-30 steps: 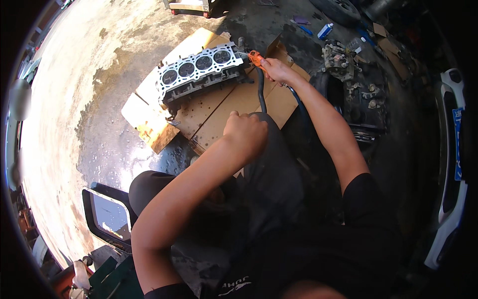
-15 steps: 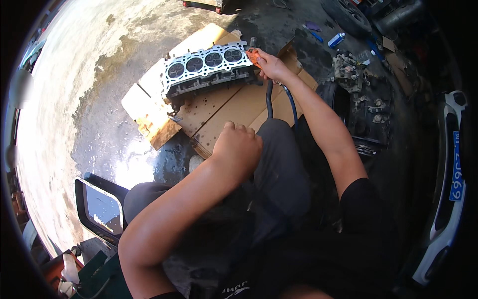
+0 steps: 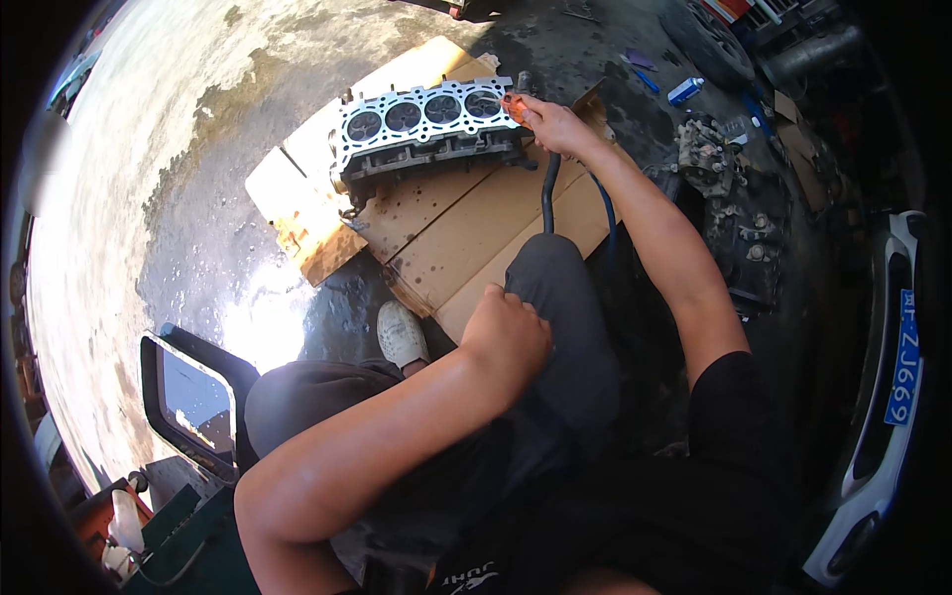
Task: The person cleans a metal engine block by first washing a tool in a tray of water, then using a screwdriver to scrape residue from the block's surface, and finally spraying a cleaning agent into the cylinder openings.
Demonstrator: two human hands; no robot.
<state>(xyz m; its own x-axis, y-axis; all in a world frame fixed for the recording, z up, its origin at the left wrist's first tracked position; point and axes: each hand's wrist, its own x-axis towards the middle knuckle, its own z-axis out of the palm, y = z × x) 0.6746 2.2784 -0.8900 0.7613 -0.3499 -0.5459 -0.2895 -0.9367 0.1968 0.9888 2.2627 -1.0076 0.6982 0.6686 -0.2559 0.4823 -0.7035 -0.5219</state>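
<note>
A cylinder head rests on flattened, oil-spotted cardboard, its silvery face with a row of round chambers turned up toward me. My right hand is closed around an orange air blow gun at the right end of that face. Whether the gun's tip touches the metal I cannot tell. A blue hose runs down below my right wrist, and a thick black hose stands beside my knee. My left hand is curled into a fist over my lap by the knee, with nothing visible in it.
A mirror in a black frame stands at the left. Toward the right lie metal engine parts, a blue-and-white bottle and a tyre. A white bumper lines the right rim. My shoe touches wet floor.
The view has shifted slightly, so the cylinder head appears farther right. My left fist has moved right and down, uncovering more of the shoe. My right hand keeps hold of the air blow gun.
</note>
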